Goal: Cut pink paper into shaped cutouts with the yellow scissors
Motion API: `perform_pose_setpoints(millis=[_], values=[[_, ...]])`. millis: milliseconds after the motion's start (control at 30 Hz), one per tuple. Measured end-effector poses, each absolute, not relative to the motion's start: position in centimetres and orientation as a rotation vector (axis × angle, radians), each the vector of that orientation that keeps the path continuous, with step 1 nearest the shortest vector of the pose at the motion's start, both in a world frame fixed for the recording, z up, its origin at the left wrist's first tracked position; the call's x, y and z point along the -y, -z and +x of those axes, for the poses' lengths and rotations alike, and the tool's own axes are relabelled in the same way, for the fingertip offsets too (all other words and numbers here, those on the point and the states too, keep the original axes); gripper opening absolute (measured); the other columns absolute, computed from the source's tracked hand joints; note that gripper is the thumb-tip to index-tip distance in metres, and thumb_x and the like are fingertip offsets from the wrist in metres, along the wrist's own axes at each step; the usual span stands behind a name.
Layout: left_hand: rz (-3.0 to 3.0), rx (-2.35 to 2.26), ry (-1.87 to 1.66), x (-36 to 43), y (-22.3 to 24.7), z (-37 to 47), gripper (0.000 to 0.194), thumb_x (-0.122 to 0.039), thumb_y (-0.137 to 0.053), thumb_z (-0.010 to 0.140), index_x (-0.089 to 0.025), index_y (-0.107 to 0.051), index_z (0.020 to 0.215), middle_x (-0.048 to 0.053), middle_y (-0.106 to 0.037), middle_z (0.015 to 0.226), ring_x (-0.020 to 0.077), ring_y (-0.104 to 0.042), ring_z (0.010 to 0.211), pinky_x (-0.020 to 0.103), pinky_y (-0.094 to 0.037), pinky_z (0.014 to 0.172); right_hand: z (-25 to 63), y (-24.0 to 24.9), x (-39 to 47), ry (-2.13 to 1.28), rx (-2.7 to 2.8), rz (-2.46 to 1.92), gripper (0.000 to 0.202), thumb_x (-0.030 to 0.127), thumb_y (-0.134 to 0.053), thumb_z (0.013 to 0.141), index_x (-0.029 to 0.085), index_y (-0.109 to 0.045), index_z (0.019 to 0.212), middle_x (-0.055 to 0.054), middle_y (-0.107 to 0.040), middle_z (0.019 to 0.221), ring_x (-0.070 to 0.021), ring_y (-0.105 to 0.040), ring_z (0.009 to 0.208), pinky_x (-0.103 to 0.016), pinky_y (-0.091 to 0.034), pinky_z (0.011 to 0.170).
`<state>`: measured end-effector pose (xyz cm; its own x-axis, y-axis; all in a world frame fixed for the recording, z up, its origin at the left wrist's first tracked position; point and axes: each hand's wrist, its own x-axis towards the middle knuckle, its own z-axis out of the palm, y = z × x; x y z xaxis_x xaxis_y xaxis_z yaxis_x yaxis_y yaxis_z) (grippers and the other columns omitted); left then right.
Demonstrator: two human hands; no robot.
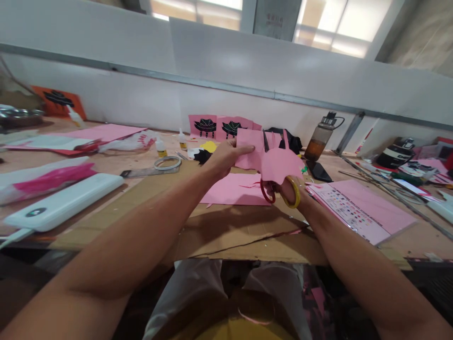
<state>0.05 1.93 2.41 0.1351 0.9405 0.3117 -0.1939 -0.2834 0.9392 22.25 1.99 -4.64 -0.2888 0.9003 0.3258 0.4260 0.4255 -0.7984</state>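
Observation:
My left hand [226, 158] pinches a piece of pink paper [249, 141] between thumb and fingers, raised above the table. My right hand [286, 190] grips scissors with one red and one yellow handle loop [296, 198]. Their dark blades point away from me, up at the paper. A wavy-edged part of the pink paper [282, 165] hangs over the scissors and hides part of my right fingers. Below lies a pink sheet [226, 190] with thin offcuts on brown cardboard [226, 233].
Glue bottles [161, 147], a tape roll [167, 163] and black cut-outs [203, 156] lie left of centre. Pink cards with black designs [205, 126] lean on the back wall. A drink bottle [319, 138], phone [318, 171] and printed sheet [341, 205] are at right; a white device [65, 200] at left.

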Motion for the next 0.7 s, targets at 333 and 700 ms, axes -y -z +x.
perform_pose_setpoints(millis=[333,700], values=[[1.472,-0.774,-1.378,-1.9,-2.1,0.2,0.024,-0.027,-0.082,0.062,-0.015,-0.071,0.080,0.009,-0.074,0.087,0.0242,-0.069,0.088,0.038,-0.054,0.081,21.6,3.7,-1.2,-1.009,1.865,-1.086,0.044,0.051,-0.049,0.088,0.016,-0.061,0.064,-0.002,-0.054,0.058,-0.0147,-0.052,0.056,-0.027,-0.044,0.052],[1.405,-0.778,-1.302,-1.5,-2.3,0.5,0.029,-0.026,-0.081,0.060,-0.014,-0.070,0.085,0.008,-0.072,0.085,0.0217,-0.068,0.076,0.035,-0.055,0.070,21.1,2.6,-0.2,-0.888,1.978,-1.014,0.043,0.048,-0.045,0.092,0.018,-0.058,0.064,-0.001,-0.055,0.056,-0.0132,-0.049,0.054,-0.026,-0.040,0.055]])
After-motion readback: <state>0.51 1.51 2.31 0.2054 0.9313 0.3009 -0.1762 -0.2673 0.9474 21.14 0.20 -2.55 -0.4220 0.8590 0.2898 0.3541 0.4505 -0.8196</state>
